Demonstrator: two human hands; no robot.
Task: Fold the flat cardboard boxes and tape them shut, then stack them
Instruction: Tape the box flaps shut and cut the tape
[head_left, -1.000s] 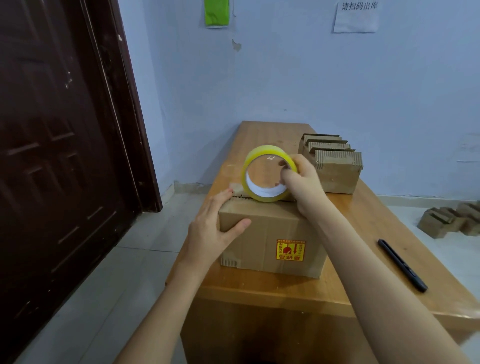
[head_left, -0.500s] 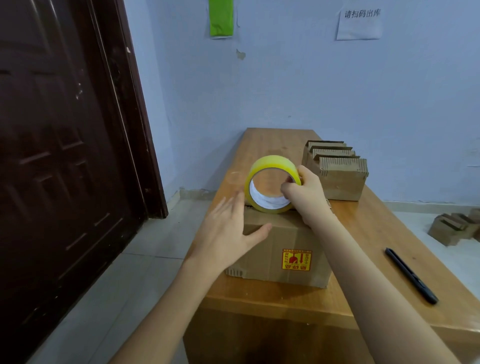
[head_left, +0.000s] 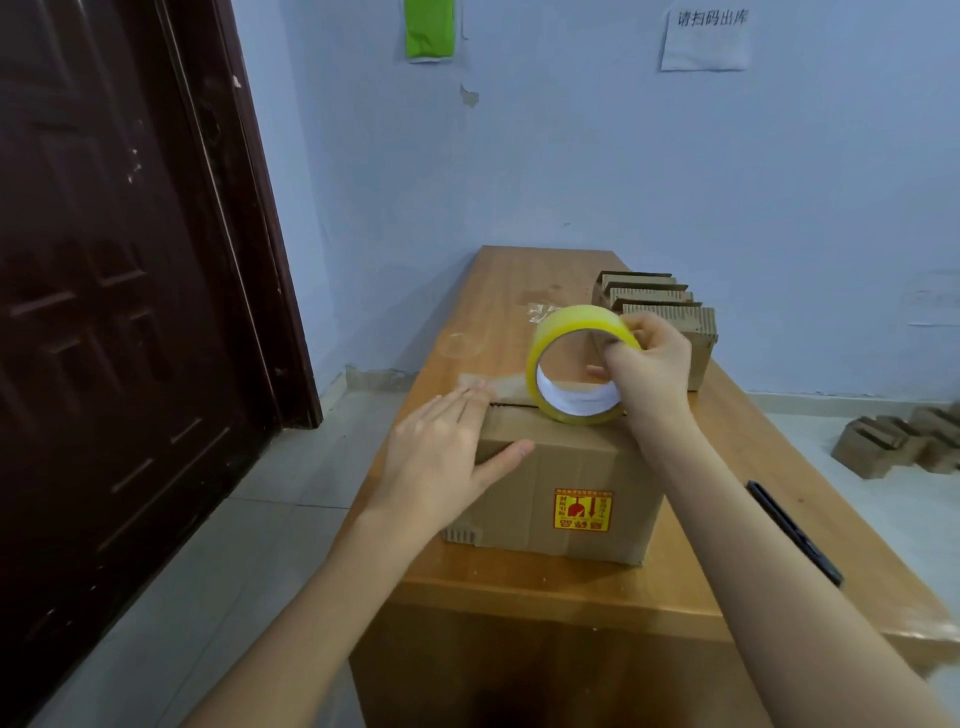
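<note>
yellow tape roll (head_left: 576, 364), gripped by r hand (head_left: 649, 371), moved right along box (head_left: 561, 483); l hand (head_left: 447, 457) flat.

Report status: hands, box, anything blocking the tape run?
Left hand flat on the box at its left end. Right hand grips the tape roll, upright on the top seam. Nothing in the tape's path.

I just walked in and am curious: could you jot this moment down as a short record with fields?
Place: wooden table beside a dark door
Box in work: cardboard box, red-yellow label on its near side
Left hand: flat, pressing the box's left top edge
Right hand: gripping the yellow tape roll, upright on the box top
Behind: folded cardboard stack
Right: black pen
</note>
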